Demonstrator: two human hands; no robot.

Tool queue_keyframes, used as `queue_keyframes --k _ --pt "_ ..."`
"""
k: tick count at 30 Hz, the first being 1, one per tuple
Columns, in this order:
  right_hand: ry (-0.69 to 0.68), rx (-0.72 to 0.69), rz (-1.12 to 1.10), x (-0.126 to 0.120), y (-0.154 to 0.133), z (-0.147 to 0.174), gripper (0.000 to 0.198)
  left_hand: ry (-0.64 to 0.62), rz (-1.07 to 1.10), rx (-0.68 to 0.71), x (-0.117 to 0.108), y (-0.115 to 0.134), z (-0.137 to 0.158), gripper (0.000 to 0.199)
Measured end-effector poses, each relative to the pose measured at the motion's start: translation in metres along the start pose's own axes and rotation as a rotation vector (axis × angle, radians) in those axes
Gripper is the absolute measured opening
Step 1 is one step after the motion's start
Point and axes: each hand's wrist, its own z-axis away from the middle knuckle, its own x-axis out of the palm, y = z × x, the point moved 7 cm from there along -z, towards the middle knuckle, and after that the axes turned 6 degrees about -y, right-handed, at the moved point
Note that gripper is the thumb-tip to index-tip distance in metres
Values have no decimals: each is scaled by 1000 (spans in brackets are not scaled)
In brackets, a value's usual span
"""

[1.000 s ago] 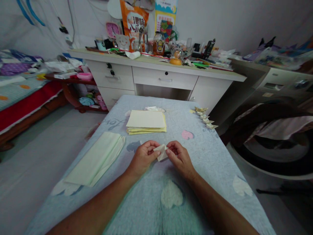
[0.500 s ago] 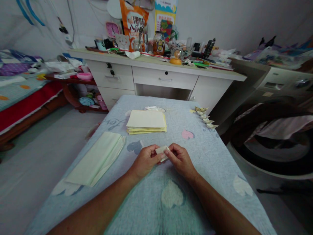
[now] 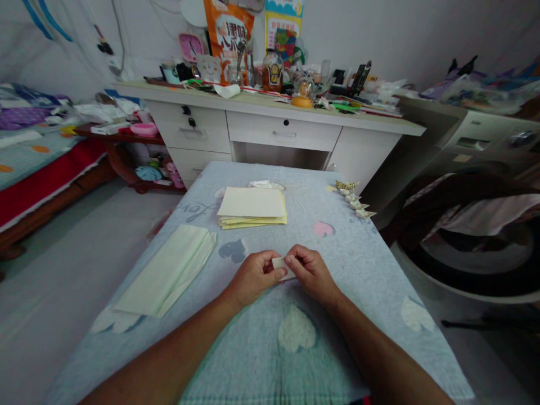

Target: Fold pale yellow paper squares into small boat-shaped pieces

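Left hand (image 3: 258,274) and right hand (image 3: 312,272) pinch the small pale paper (image 3: 279,262) between them; its peak seen a second ago no longer shows from where I stand, suggesting a fold pressed flatter; paper stack (image 3: 252,202) beyond the grip, folded pieces (image 3: 363,214) farther off, to its right.
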Motion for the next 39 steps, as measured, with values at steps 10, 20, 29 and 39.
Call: queue_keyframes --k 10,20,29,39 --pt "-24 17 -89 2 4 0 22 22 -134 -1 -6 -8 0 24" --pt "-24 12 -112 1 4 0 24 -1 -58 41 -1 2 1 18" --pt "-95 54 -118 4 10 1 29 114 172 38 -13 -3 0 26" --pt "-106 77 54 1 12 2 29 122 292 47 -12 4 1 21"
